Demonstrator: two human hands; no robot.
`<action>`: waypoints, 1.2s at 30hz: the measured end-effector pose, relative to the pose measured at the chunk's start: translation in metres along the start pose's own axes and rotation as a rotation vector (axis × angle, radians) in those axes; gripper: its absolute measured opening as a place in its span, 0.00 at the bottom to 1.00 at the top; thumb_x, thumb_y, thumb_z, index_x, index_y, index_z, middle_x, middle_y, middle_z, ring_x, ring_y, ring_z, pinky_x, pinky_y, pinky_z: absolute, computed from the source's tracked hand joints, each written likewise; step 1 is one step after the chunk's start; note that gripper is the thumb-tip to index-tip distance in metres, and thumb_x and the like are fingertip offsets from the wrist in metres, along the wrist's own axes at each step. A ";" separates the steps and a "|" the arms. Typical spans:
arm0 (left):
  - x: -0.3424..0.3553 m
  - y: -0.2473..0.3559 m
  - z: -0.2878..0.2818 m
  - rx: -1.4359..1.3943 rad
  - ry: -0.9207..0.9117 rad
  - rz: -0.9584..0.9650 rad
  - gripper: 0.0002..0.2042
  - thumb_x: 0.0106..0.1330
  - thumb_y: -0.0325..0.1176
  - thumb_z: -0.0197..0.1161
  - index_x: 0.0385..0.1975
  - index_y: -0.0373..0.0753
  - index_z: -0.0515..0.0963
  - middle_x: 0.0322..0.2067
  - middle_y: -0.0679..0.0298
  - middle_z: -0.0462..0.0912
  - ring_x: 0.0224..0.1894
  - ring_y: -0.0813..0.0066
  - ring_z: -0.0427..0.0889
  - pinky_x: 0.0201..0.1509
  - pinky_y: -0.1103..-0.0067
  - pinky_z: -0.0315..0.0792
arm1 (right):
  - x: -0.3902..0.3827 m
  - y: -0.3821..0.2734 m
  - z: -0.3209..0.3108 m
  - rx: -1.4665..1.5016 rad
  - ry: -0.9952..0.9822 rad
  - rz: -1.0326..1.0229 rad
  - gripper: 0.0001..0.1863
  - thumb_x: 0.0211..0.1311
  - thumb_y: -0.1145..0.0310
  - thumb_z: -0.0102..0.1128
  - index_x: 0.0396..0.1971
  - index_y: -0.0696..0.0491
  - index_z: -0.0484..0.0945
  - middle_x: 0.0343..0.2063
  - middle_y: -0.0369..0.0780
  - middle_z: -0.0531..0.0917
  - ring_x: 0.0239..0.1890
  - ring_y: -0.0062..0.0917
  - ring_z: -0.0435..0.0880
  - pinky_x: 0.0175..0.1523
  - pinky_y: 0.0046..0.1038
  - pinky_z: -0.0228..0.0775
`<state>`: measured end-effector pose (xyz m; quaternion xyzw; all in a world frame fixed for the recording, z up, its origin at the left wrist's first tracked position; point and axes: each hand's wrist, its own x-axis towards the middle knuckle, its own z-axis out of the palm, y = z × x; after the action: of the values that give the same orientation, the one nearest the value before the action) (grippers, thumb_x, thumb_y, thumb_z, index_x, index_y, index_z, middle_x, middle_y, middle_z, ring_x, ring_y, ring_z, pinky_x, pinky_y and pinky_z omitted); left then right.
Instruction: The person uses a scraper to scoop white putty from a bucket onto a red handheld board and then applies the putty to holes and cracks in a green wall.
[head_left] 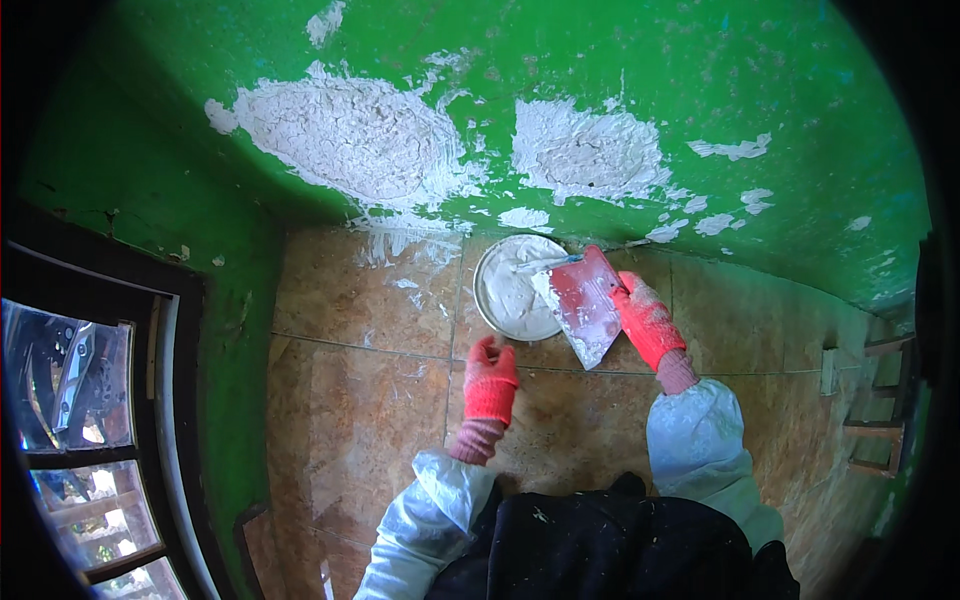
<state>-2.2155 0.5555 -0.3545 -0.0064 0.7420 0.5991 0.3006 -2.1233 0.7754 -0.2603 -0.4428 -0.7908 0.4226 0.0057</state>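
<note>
My right hand [650, 318], in a red knit glove, grips a flat red trowel [588, 292] by its right edge. White filler coats the trowel's left and lower margins. The trowel is tilted over the right rim of a round white tub [480, 300] of filler [515, 295]. A narrow spatula [550, 263] with a blue part lies across the filler, its right end meeting the trowel. Just below the tub, my left hand [490, 380], gloved in red too, is closed with curled fingers; nothing shows in it.
The green wall [720, 90] ahead carries a large rough filler patch [350, 135] and a smaller one [590, 150], with white smears around them. Brown floor tiles [360, 400] have white splashes. A dark-framed window [165, 400] stands at left, a wooden rack [880, 430] at right.
</note>
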 end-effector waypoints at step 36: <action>-0.070 0.028 0.067 -0.567 -0.560 -0.627 0.10 0.64 0.38 0.52 0.35 0.37 0.72 0.22 0.67 0.76 0.14 0.82 0.69 0.15 0.85 0.65 | -0.075 0.040 0.046 0.973 0.155 0.387 0.15 0.54 0.61 0.58 0.37 0.55 0.74 0.28 0.33 0.78 0.21 0.15 0.71 0.21 0.17 0.59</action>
<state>-2.1392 0.5989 -0.3044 -0.1496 0.4034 0.6367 0.6399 -2.0678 0.7023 -0.2893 -0.5568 -0.4042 0.7001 0.1909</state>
